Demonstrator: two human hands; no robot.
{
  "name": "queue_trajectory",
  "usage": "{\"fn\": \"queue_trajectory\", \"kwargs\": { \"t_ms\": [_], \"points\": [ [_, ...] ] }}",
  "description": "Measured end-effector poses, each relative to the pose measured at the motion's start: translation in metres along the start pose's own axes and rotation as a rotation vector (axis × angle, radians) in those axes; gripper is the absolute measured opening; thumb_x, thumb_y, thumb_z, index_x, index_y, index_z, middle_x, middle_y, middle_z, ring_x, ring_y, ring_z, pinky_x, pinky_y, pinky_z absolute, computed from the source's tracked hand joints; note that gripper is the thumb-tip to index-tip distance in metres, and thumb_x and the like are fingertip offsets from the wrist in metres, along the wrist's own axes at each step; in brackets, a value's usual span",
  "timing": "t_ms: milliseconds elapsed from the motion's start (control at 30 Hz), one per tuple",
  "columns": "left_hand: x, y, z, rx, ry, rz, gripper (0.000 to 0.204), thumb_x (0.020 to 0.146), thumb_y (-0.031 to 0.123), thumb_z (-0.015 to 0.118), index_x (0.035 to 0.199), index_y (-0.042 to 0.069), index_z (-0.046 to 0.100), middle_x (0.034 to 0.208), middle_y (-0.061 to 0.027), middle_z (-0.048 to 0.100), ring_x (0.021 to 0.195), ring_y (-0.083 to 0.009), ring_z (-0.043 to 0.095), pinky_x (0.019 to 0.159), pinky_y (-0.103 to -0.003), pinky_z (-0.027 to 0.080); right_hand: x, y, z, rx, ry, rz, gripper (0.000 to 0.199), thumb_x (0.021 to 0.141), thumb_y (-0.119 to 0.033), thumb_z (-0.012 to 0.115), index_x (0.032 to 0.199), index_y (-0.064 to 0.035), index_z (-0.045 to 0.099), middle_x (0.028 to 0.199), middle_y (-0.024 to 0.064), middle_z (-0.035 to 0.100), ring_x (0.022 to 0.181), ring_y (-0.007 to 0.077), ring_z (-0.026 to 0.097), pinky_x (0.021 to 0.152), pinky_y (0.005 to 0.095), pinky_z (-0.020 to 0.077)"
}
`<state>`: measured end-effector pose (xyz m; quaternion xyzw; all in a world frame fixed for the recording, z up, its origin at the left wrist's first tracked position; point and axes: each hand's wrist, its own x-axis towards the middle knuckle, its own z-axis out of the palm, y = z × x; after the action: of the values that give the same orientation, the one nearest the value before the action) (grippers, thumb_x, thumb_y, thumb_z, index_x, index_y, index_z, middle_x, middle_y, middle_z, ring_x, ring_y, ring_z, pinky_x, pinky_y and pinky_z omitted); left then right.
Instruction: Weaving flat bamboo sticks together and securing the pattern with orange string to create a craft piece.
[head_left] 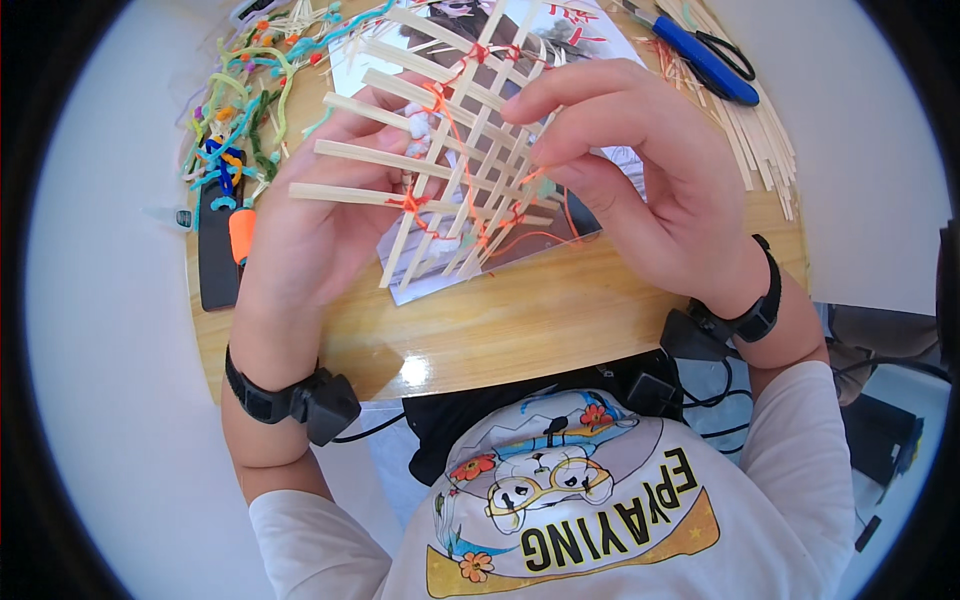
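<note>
A lattice of crossed pale wooden strips [470,150] is raised above the table, tilted, with orange and red thread tied at several crossings. My left hand [320,215] grips it from the left side, its fingers partly hidden behind the strips. White fluffy pieces [419,128] sit among the strips beside those fingers. At the lattice's right edge, my right hand [655,170] has thumb and index finger closed together on orange thread [535,240], which hangs in a loose loop below. The exact pinch point is small and partly covered.
Printed sheets [615,45] lie under the lattice on the wooden table [480,335]. Blue-handled scissors [705,60] and a bundle of loose strips [760,150] are at the right. Coloured fuzzy stems [235,100], a black flat object [217,270] and an orange-capped item [241,235] lie left.
</note>
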<state>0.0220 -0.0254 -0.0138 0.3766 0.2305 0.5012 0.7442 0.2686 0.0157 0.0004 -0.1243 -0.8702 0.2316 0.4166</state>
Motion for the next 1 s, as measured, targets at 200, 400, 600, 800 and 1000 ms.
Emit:
{"fn": "queue_trajectory", "kwargs": {
  "t_ms": [200,400,600,800,1000],
  "points": [
    [-0.001,-0.006,-0.005,-0.008,-0.033,0.028,0.046,0.099,0.027,0.042,0.131,-0.005,0.048,0.119,-0.0175,0.059,0.106,-0.0255,0.059,0.091,-0.039,0.047,-0.002,-0.002,0.011,-0.12,0.033,-0.009,0.014,0.082,0.006,0.065,0.093,-0.0019,0.063,0.124,0.0155,0.059,0.08,0.0179,0.06,0.072,0.0286,0.05],
    [0.008,0.002,0.0,0.131,-0.338,0.171,0.086,0.094,0.065,0.04,0.142,-0.007,0.036,0.14,-0.0221,0.047,0.129,-0.0312,0.048,0.108,-0.046,0.037,-0.006,0.008,0.021,-0.158,0.043,-0.01,0.012,0.08,0.006,0.066,0.089,-0.0011,0.063,0.125,0.0147,0.058,0.079,0.0182,0.058,0.069,0.0285,0.0495],
    [-0.008,-0.022,0.032,0.597,0.359,0.224,0.049,0.092,0.021,0.065,0.13,-0.006,0.049,0.117,-0.0129,0.06,0.108,-0.0169,0.058,0.092,-0.031,0.046,-0.006,0.003,0.023,-0.199,0.043,-0.006,0.014,0.079,0.007,0.067,0.091,-0.0011,0.064,0.119,0.0141,0.061,0.083,0.0198,0.061,0.071,0.0293,0.0504],
    [-0.002,-0.014,0.026,0.631,0.381,0.336,0.04,0.09,0.019,0.069,0.119,-0.006,0.059,0.101,-0.0098,0.067,0.092,-0.0116,0.062,0.077,-0.024,0.048,-0.004,-0.007,0.004,-0.131,0.046,0.109,0.013,0.085,0.008,0.065,0.097,0.0016,0.065,0.099,0.0106,0.069,0.088,0.0176,0.067,0.077,0.0278,0.0525],
    [-0.005,-0.013,0.033,0.7,0.485,0.347,0.034,0.087,0.013,0.072,0.114,-0.005,0.061,0.096,-0.0075,0.067,0.086,-0.0092,0.062,0.068,-0.023,0.049,0.01,-0.013,-0.002,-0.004,0.09,0.232,0.012,0.088,0.006,0.064,0.099,0.0023,0.063,0.091,0.0068,0.069,0.08,0.0114,0.066,0.072,0.0235,0.0525]
  ]
}}
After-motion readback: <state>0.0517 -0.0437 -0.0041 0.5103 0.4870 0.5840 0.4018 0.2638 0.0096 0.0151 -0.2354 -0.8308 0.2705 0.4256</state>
